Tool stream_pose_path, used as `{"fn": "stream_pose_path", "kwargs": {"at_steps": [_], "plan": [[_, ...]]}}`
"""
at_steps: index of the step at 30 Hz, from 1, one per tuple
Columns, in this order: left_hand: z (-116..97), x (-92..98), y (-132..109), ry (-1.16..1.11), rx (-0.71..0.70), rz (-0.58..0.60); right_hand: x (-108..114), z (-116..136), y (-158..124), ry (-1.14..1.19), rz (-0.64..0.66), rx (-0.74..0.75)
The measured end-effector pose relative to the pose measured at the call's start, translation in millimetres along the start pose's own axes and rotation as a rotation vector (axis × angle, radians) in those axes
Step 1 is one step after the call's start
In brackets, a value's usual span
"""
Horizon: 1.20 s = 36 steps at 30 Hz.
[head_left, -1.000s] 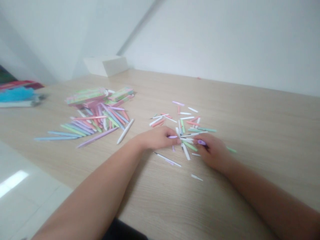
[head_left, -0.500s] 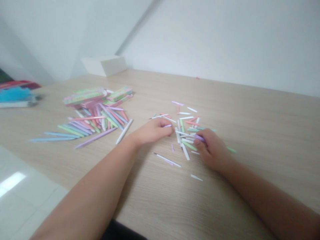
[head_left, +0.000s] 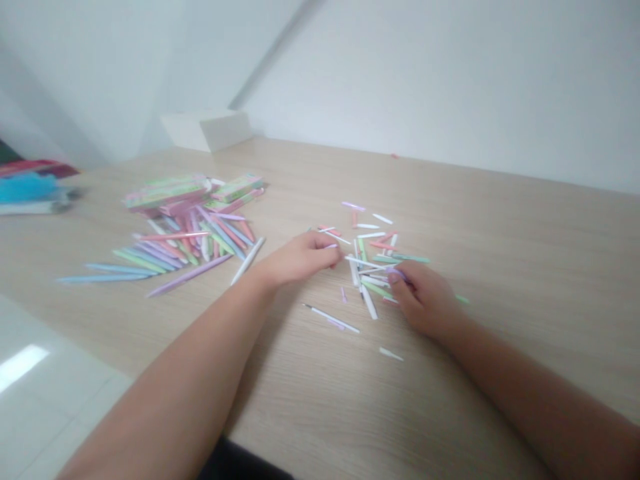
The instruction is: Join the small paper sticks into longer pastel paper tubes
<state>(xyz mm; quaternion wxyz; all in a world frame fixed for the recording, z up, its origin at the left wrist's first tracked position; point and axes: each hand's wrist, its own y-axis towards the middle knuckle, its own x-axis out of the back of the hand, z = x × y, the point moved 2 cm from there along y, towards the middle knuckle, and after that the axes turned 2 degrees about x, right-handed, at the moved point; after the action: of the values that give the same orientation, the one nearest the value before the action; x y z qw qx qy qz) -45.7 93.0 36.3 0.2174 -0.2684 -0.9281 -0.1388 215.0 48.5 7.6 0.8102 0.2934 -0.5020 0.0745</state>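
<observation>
My right hand is closed around a purple pen barrel. A thin white refill points left from its fingertips, seemingly out of the barrel. My left hand, fingers pinched, has a small purple pen piece showing at the thumb; most of it is hidden. Between and around the hands lie loose pen parts: a green barrel piece, a white tapered piece, coral and teal pieces. Nearer me, a refill with a dark tip rests on the wooden table.
Left of my left hand is a heap of pastel pens, with a white pen close to my wrist. Printed cartons lie behind the heap. A white box stands by the wall. Blue and red items are at far left.
My left hand has drawn slightly left, away from my right hand. The white refill at my right fingertips reaches a little further left. The view has shifted slightly.
</observation>
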Motion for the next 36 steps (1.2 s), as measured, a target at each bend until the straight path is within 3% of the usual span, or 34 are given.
{"fn": "stream_pose_path", "kwargs": {"at_steps": [11,20,27,33,36], "plan": [[0.6,-0.4,0.1,0.022,-0.006,-0.008,-2.4,0.2,0.6,0.023,0.064,0.037],[-3.0,-0.6,-1.6,0.045,0.006,0.063,-2.2,0.8,0.5,0.040,0.084,0.058],[-7.8,-27.5,-0.8,0.081,-0.002,0.150,-5.3,5.2,1.2,0.153,0.145,0.149],[-16.3,-36.8,-2.4,0.081,-0.044,0.068,-7.7,4.4,0.5,0.215,0.116,0.129],[-17.4,-36.0,-0.4,-0.027,-0.075,0.005,-7.6,3.0,-0.3,0.256,0.092,0.085]]}}
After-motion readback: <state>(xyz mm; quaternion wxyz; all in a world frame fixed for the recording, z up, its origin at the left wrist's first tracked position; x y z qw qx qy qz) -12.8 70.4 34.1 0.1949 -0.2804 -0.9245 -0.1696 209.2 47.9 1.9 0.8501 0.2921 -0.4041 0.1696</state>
